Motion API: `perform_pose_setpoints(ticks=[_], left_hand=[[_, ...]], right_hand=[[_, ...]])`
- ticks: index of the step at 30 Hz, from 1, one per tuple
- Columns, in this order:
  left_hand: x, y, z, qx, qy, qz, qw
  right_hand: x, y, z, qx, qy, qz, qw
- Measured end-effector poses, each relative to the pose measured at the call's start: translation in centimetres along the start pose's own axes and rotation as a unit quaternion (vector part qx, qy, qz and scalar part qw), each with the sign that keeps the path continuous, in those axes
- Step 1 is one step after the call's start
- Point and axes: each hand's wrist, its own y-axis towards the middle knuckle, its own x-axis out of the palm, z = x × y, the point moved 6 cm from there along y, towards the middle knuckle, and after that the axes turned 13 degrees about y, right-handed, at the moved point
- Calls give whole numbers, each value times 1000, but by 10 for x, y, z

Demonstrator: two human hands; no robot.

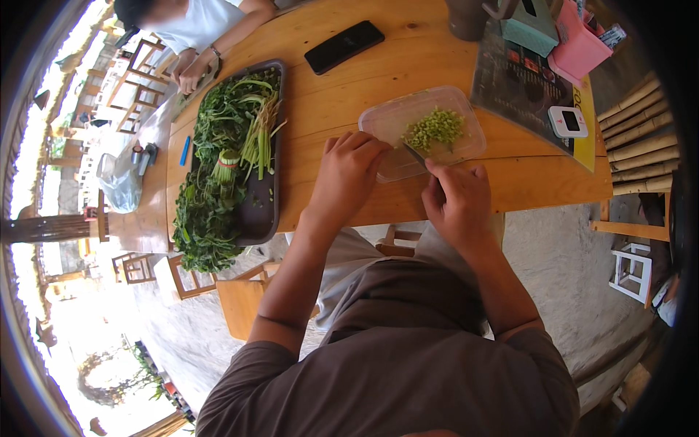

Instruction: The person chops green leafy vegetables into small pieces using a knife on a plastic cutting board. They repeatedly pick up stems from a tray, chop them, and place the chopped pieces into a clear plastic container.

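Observation:
A translucent plastic tray or lid lies on the wooden table in front of me. On it sits a small heap of finely chopped green stems. My right hand is closed around a small knife, its blade pointing up and left beside the heap. My left hand rests over the tray's left edge with fingers curled together near the blade; what they pinch is too small to tell. Left of it stands a dark tray full of leafy green herbs, one bunch of stems tied with a reddish band.
A black phone lies farther back on the table. At the right are a pink holder, a teal box and a small white device with a dark screen. Another person's hands work at the far left, near a plastic bag.

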Motion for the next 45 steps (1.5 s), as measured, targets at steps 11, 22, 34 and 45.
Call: perform_pose_setpoints(ticks=[11,22,34,45], left_hand=[[11,5,4,-10,-41,-2,999],[10,4,5,-31,-56,10,998],[9,-2,7,-25,37,69,997],[11,-2,4,-31,19,70,997]], right_hand=[[2,2,-2,-20,-12,-28,999],[6,1,-2,-2,-25,-56,998],[9,-6,6,8,-25,-38,999],[10,0,1,-3,-40,-77,996]])
